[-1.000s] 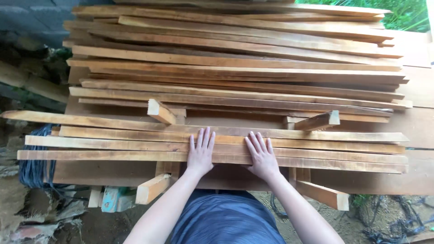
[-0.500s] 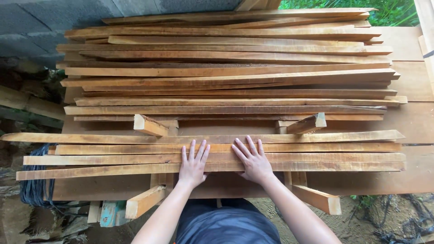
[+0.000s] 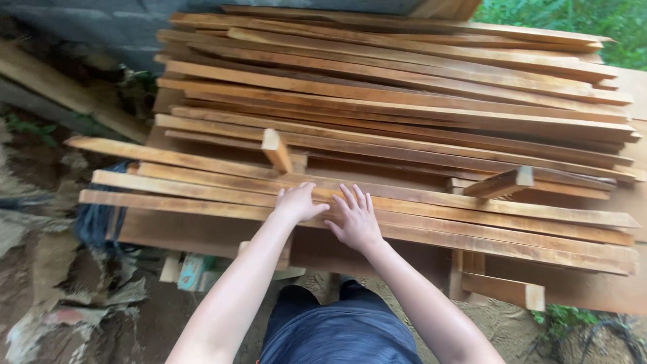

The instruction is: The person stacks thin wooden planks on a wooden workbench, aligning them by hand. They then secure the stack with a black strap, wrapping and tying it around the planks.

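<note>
Both hands rest on the near wooden slats (image 3: 472, 222) at the front of a big stack of planks (image 3: 404, 87). The left hand (image 3: 298, 202) curls loosely over a slat's edge; the right hand (image 3: 357, 219) lies flat beside it, fingers spread, gripping nothing.

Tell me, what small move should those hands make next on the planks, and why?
Probably curl the fingers over a plank's near edge to get a grip: the left hand and right hand only lie flat, side by side, on the front planks, grasping nothing.
</note>
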